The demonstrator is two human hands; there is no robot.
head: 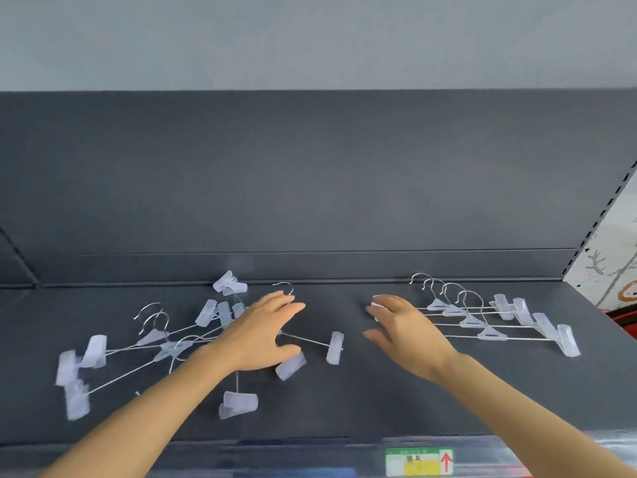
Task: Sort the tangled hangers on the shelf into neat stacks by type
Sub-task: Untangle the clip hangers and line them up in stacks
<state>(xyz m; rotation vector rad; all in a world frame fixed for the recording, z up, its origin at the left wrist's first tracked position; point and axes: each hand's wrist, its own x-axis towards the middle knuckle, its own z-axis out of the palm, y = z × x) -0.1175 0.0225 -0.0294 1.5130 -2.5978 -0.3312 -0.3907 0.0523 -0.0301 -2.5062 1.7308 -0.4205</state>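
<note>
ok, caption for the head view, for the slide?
Left hand over the tangled clip hangers, right hand at the end of the aligned row, on a dark shelf.

A dark grey shelf with a raised back panel is seen, nothing fancy. The tangled hangers, clear clip ones on thin wire, are sprawled under the left hand and out to its left, with wires crossed and hooks pointed every which way. Just right of the right hand, a row of hangers is laid neatly, four overlapped, hooks toward the back. A green and yellow label is stuck on the front edge below the right forearm.
</note>
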